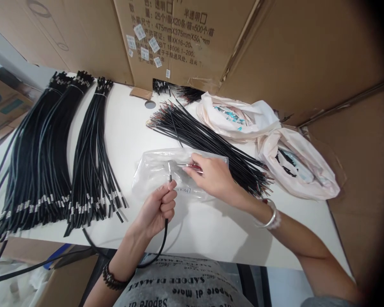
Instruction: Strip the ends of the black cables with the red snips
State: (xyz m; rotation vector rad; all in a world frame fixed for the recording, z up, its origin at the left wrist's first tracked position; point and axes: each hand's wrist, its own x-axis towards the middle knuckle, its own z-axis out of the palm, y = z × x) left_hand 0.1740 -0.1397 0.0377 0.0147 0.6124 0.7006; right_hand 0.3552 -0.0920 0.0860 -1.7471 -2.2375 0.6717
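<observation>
My left hand (156, 209) is closed round a black cable (165, 236), just below its upper end. That end points up, and thin pale wires or strands stick out of its sheath. The rest of the cable bends down past my wrist and over the table's front edge. My right hand (211, 174) pinches slim tweezers (196, 168) with reddish sides. Their metal tips point left towards the cable's bare end; whether they touch cannot be made out. Beneath both hands lies a clear plastic bag (147, 175) with some printing on it.
Bundles of black cables with silvery sleeves (51, 140) cover the left of the white table (192, 238). Another cable bundle (205, 140) lies diagonally behind the plastic bag. Two pale bags of small parts (259, 123) (326, 183) stand at the right. Cardboard (179, 42) walls the back.
</observation>
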